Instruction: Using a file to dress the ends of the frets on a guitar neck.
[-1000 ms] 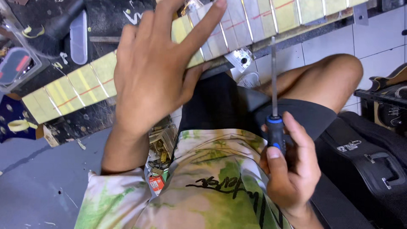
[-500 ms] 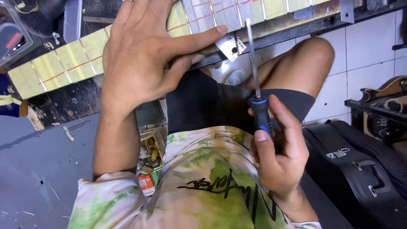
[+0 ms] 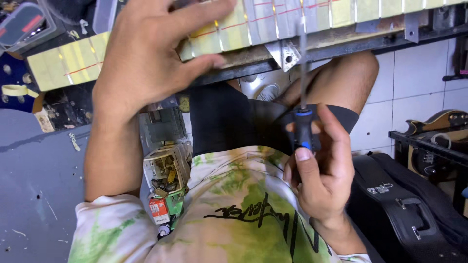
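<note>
One screwdriver (image 3: 302,117), two hands (image 3: 146,63), one fretboard (image 3: 312,19)

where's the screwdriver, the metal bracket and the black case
screwdriver (image 3: 303,130): head view, on its black and blue handle
metal bracket (image 3: 284,52): head view, on its flat face
black case (image 3: 390,204): head view, on its lid

Screwdriver (image 3: 302,124) tip blurred; left hand (image 3: 146,63) covers fretboard (image 3: 234,31) section.

- The left hand (image 3: 146,63) lies spread across a long neck-like board (image 3: 312,19) taped in yellow, with metal frets showing.
- The right hand (image 3: 319,173) grips a screwdriver (image 3: 302,129), black-and-blue handle, shaft pointing up at the board's edge.
- A black case (image 3: 404,214) sits beside the knee.
</note>
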